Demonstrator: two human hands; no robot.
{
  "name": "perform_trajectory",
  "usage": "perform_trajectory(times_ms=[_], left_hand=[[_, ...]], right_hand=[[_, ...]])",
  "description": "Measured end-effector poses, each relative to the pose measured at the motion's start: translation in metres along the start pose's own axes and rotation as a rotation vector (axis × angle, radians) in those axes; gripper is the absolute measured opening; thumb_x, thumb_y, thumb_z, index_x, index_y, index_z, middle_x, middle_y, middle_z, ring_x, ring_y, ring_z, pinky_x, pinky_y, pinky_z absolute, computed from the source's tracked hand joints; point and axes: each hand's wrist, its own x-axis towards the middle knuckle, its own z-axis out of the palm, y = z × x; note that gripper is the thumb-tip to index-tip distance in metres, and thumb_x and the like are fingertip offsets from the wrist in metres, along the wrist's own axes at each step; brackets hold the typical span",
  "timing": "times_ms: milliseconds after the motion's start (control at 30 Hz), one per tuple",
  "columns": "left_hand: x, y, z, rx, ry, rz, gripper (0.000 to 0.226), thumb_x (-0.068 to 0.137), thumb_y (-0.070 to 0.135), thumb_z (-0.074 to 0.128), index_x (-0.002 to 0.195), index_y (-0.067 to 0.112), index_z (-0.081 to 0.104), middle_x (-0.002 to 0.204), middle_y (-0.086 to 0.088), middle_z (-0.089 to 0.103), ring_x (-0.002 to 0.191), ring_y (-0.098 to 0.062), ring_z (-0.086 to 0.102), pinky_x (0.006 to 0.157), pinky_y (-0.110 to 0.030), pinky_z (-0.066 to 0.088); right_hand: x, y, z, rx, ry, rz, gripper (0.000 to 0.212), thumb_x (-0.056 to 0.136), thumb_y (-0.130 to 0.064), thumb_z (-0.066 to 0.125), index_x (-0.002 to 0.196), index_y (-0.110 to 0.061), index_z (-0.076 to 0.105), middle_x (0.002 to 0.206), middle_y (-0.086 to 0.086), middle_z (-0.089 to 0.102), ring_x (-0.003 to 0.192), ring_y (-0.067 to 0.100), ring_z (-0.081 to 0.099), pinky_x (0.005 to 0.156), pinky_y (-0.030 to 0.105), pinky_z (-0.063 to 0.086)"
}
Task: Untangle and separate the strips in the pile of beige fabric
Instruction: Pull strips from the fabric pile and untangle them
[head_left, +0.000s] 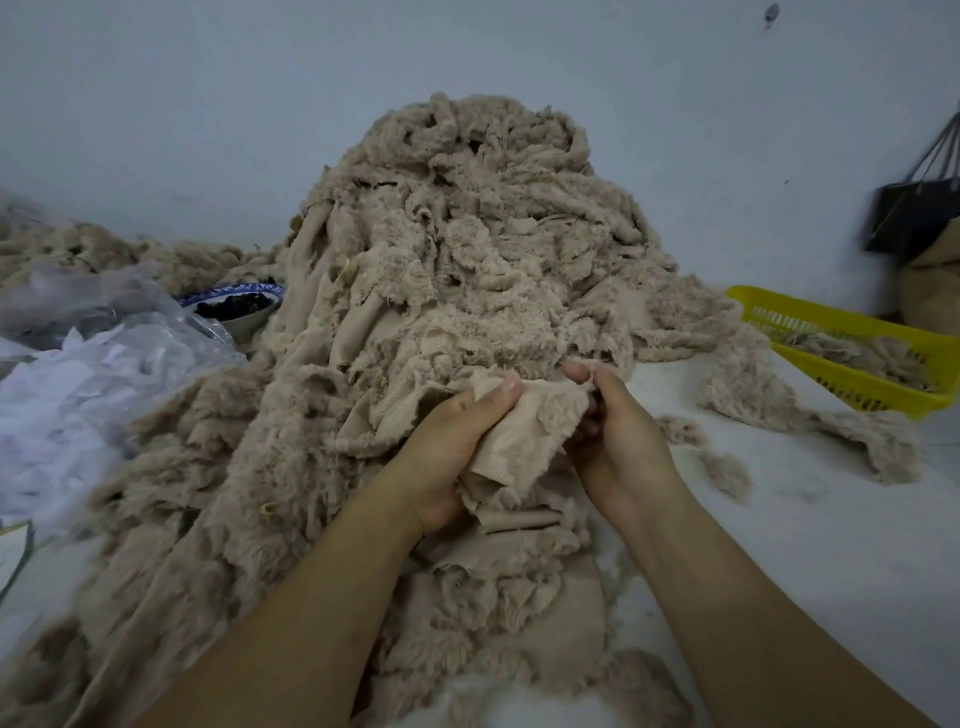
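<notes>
From the head camera, you face a tall pile of beige fabric heaped on a white table against a pale wall, its fuzzy strips spilling down toward you and off to both sides. Your left hand grips one strip at the foot of the pile, thumb laid over its upper edge and fingers curled beneath. Your right hand pinches the same strip's right edge between thumb and curled fingers, close beside the left. To your left lie clear plastic bags and a bowl of something dark. To your right sits a yellow basket with beige scraps inside, and a dark bag hangs by the wall.
</notes>
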Motion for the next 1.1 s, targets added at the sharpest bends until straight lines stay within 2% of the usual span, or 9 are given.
perform_trajectory(times_ms=[167,300,400,533,667,767,900,967,1100], left_hand=[[0.000,0.000,-0.001,-0.174,-0.083,-0.024,0.043,0.086,0.043,0.065,0.105,0.007,0.077,0.109,-0.016,0.072,0.101,-0.024,0.070,0.096,-0.037,0.054],[0.000,0.018,-0.015,-0.477,-0.188,0.152,0.023,0.090,0.032,0.065,0.076,0.014,0.073,0.069,0.004,0.065,0.060,-0.007,0.059,0.054,-0.015,0.041],[0.001,0.022,-0.022,-0.699,0.072,0.201,0.012,0.079,0.017,0.065,0.077,0.009,0.072,0.067,0.002,0.063,0.044,-0.005,0.052,0.043,-0.015,0.044],[0.010,0.017,-0.021,-0.795,0.190,0.179,0.038,0.102,0.026,0.046,0.111,-0.001,0.072,0.101,-0.014,0.074,0.082,-0.021,0.074,0.066,-0.033,0.061],[0.014,0.016,-0.025,-0.665,0.320,0.189,0.048,0.105,0.039,0.036,0.127,0.002,0.059,0.118,-0.022,0.069,0.109,-0.034,0.067,0.089,-0.048,0.053],[0.014,0.017,-0.029,-0.696,0.338,0.228,0.048,0.106,0.039,0.033,0.112,0.002,0.063,0.103,-0.020,0.074,0.100,-0.033,0.069,0.085,-0.047,0.052],[0.015,0.021,-0.037,-0.767,0.419,0.310,0.043,0.108,0.033,0.033,0.115,0.001,0.061,0.113,-0.018,0.071,0.110,-0.030,0.064,0.103,-0.045,0.046],[0.013,0.025,-0.037,-0.778,0.425,0.341,0.040,0.108,0.031,0.034,0.113,0.003,0.062,0.109,-0.015,0.073,0.102,-0.027,0.069,0.091,-0.040,0.055],[0.013,0.017,-0.021,-0.228,0.530,0.322,0.026,0.105,0.021,0.043,0.108,0.016,0.069,0.102,-0.004,0.076,0.097,-0.018,0.072,0.089,-0.038,0.056]], right_hand=[[0.004,0.007,-0.002,0.026,0.046,-0.075,0.030,0.106,-0.025,0.043,0.092,-0.012,0.066,0.052,-0.009,0.036,0.042,0.006,0.027,0.039,0.018,0.030],[0.014,-0.009,-0.016,0.117,0.159,-0.053,0.025,0.106,-0.020,0.041,0.094,-0.011,0.061,0.053,-0.008,0.039,0.040,0.005,0.028,0.038,0.016,0.028],[0.011,-0.008,-0.022,-0.133,0.088,-0.045,0.048,0.104,-0.043,0.045,0.081,-0.010,0.071,0.058,-0.005,0.043,0.042,0.006,0.035,0.041,0.019,0.034],[-0.007,0.013,0.003,-0.632,-0.215,-0.042,0.081,0.062,-0.096,0.046,0.093,-0.028,0.077,0.085,-0.009,0.073,0.074,0.006,0.067,0.071,0.029,0.056],[-0.025,0.020,0.011,-0.968,-0.608,-0.104,0.033,0.070,-0.085,0.056,0.097,-0.067,0.053,0.103,-0.042,0.059,0.092,-0.019,0.058,0.077,0.019,0.050],[-0.020,0.020,0.004,-1.163,-0.535,-0.237,0.014,0.086,-0.052,0.061,0.097,-0.046,0.054,0.090,-0.020,0.062,0.070,-0.011,0.055,0.063,0.016,0.043],[-0.012,0.005,0.000,-0.878,-0.175,-0.233,0.026,0.096,-0.023,0.054,0.070,-0.021,0.047,0.054,-0.012,0.040,0.047,0.005,0.034,0.042,0.016,0.029],[-0.013,-0.001,-0.002,-0.643,-0.127,-0.116,0.034,0.097,-0.022,0.056,0.063,-0.022,0.050,0.054,-0.008,0.047,0.047,0.009,0.043,0.042,0.016,0.037],[-0.015,-0.008,0.000,-0.192,-0.247,0.053,0.033,0.096,-0.024,0.062,0.065,-0.025,0.074,0.069,0.002,0.070,0.059,0.013,0.068,0.052,0.025,0.053]])
